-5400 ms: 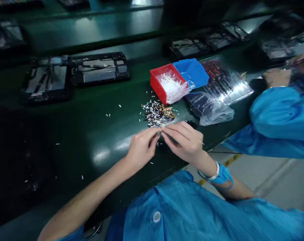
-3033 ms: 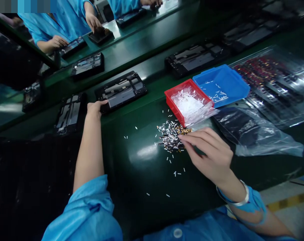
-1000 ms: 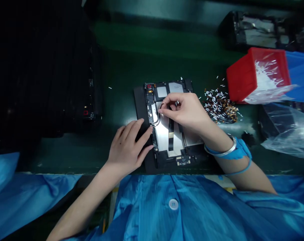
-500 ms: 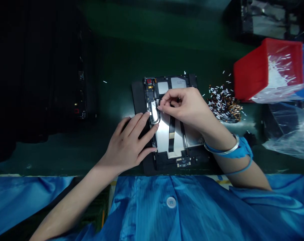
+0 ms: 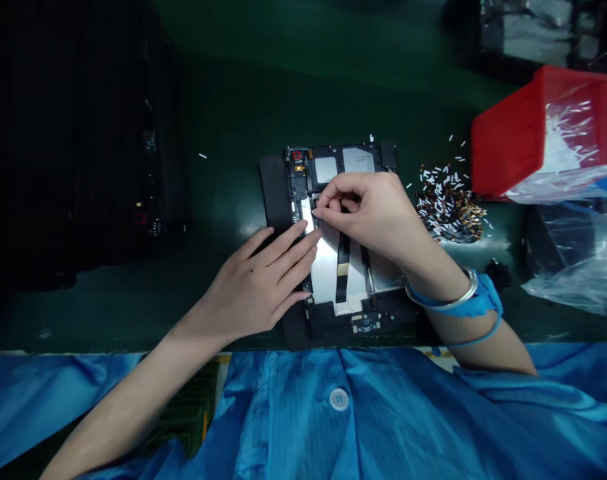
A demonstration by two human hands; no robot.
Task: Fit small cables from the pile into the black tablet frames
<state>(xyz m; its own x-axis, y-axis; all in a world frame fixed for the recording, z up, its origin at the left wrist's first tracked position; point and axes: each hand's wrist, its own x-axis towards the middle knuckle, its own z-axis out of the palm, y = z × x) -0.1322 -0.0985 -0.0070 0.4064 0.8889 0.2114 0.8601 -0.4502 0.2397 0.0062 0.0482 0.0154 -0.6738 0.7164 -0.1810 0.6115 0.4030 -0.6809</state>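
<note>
An opened tablet (image 5: 328, 260) lies on a black pad (image 5: 274, 193), its silver battery area and a black flat cable (image 5: 342, 267) exposed. My left hand (image 5: 261, 283) is spread flat along the tablet's left edge, fingertips touching the inner parts there. Over the tablet's middle, my right hand (image 5: 366, 207) has thumb and forefinger pinched on a thin black cable, now mostly hidden by the fingers. A small camera part with a red square (image 5: 297, 155) sits in the tablet's upper left corner.
To the right lies a pile of small flex parts with white strips (image 5: 451, 207). Beyond it stand a red bin (image 5: 508, 133) holding white strips in plastic, and a clear plastic bag (image 5: 583, 280). Dark stacked devices (image 5: 148, 167) occupy the left side of the green table (image 5: 223, 193).
My left fingers have slid up and right, now covering the cable's curved loop that showed before. My right hand keeps its pinch, with its fingertips shifted slightly. The view has shifted a little.
</note>
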